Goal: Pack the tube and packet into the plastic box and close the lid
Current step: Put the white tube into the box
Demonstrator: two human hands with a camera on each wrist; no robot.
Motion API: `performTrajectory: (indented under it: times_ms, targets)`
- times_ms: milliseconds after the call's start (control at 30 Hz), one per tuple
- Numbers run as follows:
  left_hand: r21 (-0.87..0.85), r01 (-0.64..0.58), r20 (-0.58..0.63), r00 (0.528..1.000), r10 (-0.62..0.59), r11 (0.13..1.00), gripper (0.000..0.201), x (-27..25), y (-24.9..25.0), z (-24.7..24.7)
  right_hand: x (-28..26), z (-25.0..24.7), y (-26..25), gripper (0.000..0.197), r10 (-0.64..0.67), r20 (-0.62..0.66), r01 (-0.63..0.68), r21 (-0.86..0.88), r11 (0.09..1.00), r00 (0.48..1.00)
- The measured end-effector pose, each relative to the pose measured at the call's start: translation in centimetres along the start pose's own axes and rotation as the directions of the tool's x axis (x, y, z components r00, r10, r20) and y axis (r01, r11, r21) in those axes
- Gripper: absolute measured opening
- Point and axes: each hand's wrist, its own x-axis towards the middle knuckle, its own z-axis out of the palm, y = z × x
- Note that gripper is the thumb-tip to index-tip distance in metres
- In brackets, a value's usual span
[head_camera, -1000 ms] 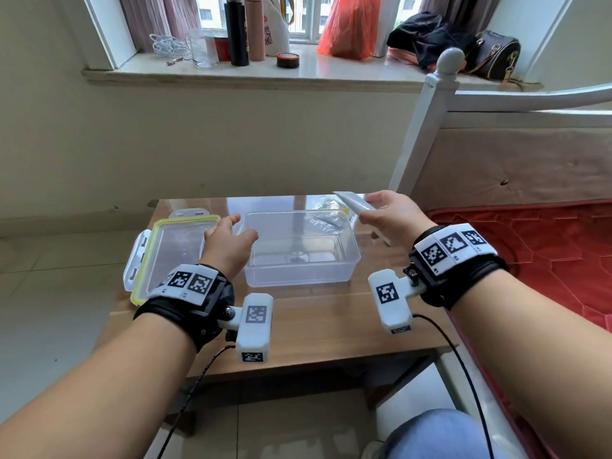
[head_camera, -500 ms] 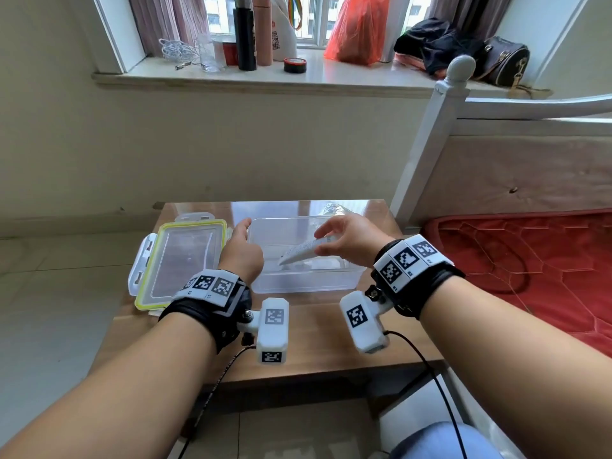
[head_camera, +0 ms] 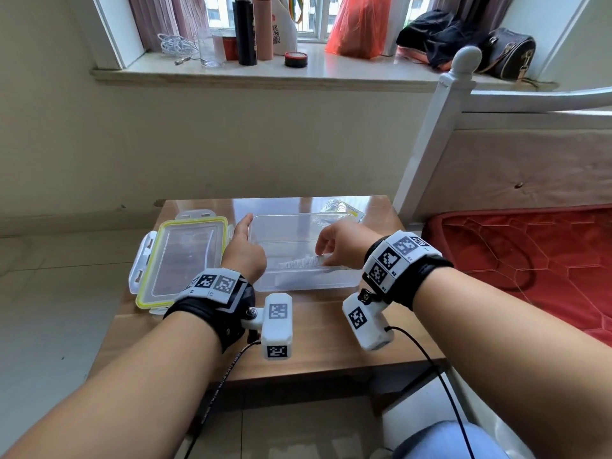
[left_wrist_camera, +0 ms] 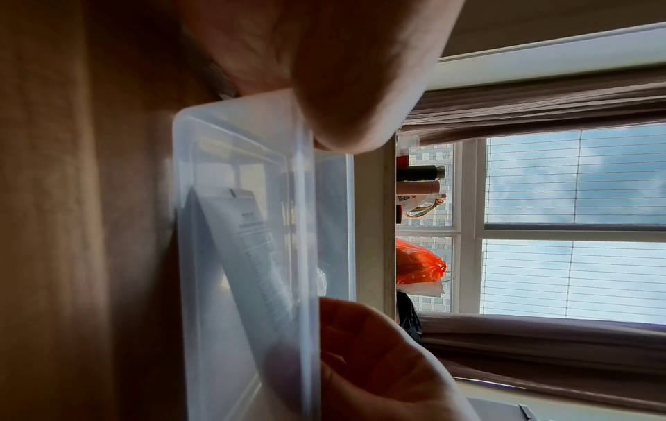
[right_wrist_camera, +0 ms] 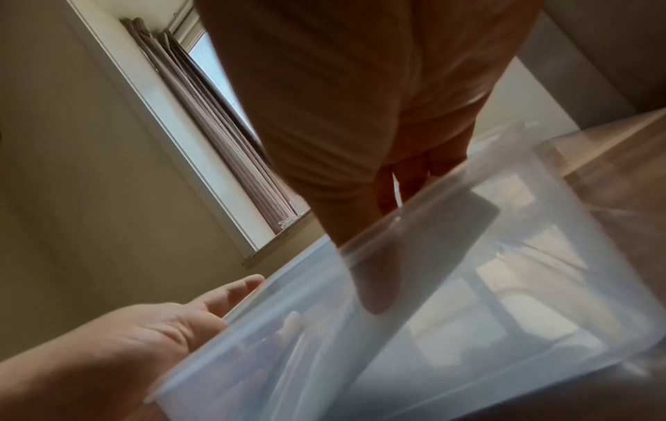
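A clear plastic box (head_camera: 344, 283) stands open on the wooden table (head_camera: 331, 339). My left hand (head_camera: 246, 233) grips its left wall, thumb (left_wrist_camera: 346, 119) over the rim. My right hand (head_camera: 326, 256) reaches down inside the box and pinches one end of the white tube (head_camera: 299, 261), which lies low and nearly flat along the box's near side. Through the box wall (left_wrist_camera: 245, 356) in the left wrist view the tube (left_wrist_camera: 252, 242) shows printed text. The crinkled clear packet (head_camera: 339, 207) lies on the table behind the box. The box's lid (head_camera: 185, 260), with a yellow-green seal, lies flat to the left.
A white bedpost (head_camera: 430, 140) and a red mattress (head_camera: 530, 256) stand right of the table. The windowsill (head_camera: 298, 74) beyond holds bottles, a glass, an orange bag and dark bags. Tiled floor (head_camera: 49, 309) lies to the left.
My right hand has carried the tube from above the box's far right corner down into the box. The left hand has kept its hold on the box's left wall.
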Motion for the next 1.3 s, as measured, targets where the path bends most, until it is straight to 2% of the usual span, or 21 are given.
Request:
performTrajectory:
  times_ms: [200, 300, 433, 567, 667, 767, 833, 933, 1033, 1100, 1166, 1233, 1300]
  targets:
    - [0.039, 0.007, -0.005, 1.0, -0.007, 0.999, 0.077, -0.4, 0.4, 0.0, 0.4, 0.3, 0.0, 0.024, -0.01, 0.02, 0.012, -0.059, 0.998, 1.0]
    - [0.065, 0.008, -0.007, 1.0, -0.007, 0.998, 0.078, -0.5, 0.5, -0.1, 0.6, 0.3, 0.3, 0.026, -0.013, 0.024, 0.013, -0.033, 0.999, 1.0]
    - [0.082, 0.003, -0.02, 1.0, -0.001, 0.997, 0.077, -0.5, 0.6, 0.0, 1.1, 0.0, 1.0, 0.016, 0.01, -0.106, 0.011, 0.203, 0.979, 0.994]
    - [0.093, 0.005, -0.016, 1.0, -0.004, 0.996, 0.075, -0.1, 0.5, 0.1, 1.4, -1.6, 2.0, 0.004, 0.13, -0.232, 0.016, 0.539, 0.842, 0.964]
    - [0.13, -0.017, -0.033, 0.999, 0.021, 0.991, 0.067, 0.4, 0.9, 0.3, 2.0, -3.0, 3.3, 0.009, 0.234, -0.221, -0.027, 0.67, 0.742, 0.947]
    - [0.187, -0.097, -0.052, 0.993, 0.108, 0.978, 0.058, 1.0, 1.7, 0.4, 2.8, -3.8, 5.2, 0.01, 0.299, -0.174, -0.09, 0.711, 0.698, 0.938]
    - [0.221, -0.155, -0.052, 0.984, 0.17, 0.963, 0.051, 1.8, 2.2, 0.5, 3.4, -4.0, 6.5, 0.01, 0.319, -0.114, -0.145, 0.715, 0.684, 0.941]
    - [0.211, -0.19, -0.025, 0.98, 0.2, 0.959, 0.042, 3.1, 2.6, 0.7, 4.2, -4.0, 8.2, 0.008, 0.31, 0.008, -0.224, 0.707, 0.671, 0.951]
    - [0.214, -0.216, 0.003, 0.975, 0.221, 0.953, 0.037, 3.9, 2.5, 1.0, 5.0, -3.9, 9.4, 0.006, 0.311, 0.046, -0.259, 0.675, 0.69, 0.949]
    - [0.257, -0.233, 0.022, 0.972, 0.236, 0.938, 0.036, 4.0, 2.0, 1.2, 5.4, -3.7, 9.7, 0.008, 0.306, 0.042, -0.261, 0.641, 0.722, 0.951]
    - [0.281, -0.246, 0.034, 0.969, 0.246, 0.928, 0.038, 4.1, 1.7, 1.4, 5.9, -3.4, 9.8, 0.022, 0.289, 0.022, -0.244, 0.595, 0.766, 0.957]
    - [0.287, -0.249, 0.039, 0.968, 0.248, 0.925, 0.039, 4.1, 1.6, 1.4, 6.7, -3.1, 10.2, 0.035, 0.26, -0.026, -0.222, 0.446, 0.867, 0.965]
    - [0.288, -0.246, 0.045, 0.969, 0.244, 0.925, 0.04, 4.1, 1.5, 1.5, 7.3, -3.0, 10.4, 0.04, 0.224, -0.016, -0.21, 0.293, 0.933, 0.974]
